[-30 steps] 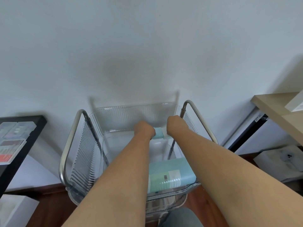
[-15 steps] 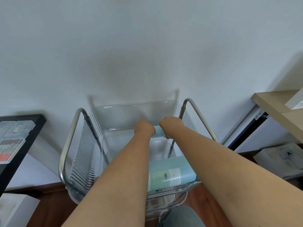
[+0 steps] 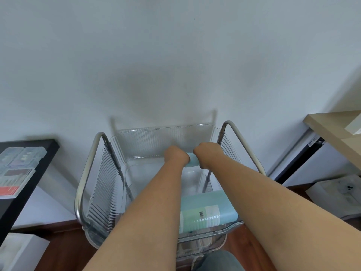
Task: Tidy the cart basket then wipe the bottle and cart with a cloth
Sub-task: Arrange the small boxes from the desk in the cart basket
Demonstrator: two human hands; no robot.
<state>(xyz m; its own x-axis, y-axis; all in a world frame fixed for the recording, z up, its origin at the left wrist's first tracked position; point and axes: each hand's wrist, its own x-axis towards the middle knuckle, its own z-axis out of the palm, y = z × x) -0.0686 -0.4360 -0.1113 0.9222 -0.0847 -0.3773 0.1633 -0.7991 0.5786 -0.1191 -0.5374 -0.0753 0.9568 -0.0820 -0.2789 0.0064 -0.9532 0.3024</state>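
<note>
Moved closer: left hand and right hand, both gripping bottle between them (above cart).

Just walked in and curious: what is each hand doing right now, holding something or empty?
Left hand: curled round one end of a small pale teal object over the clear plastic cart basket.
Right hand: curled round its other end.
</note>
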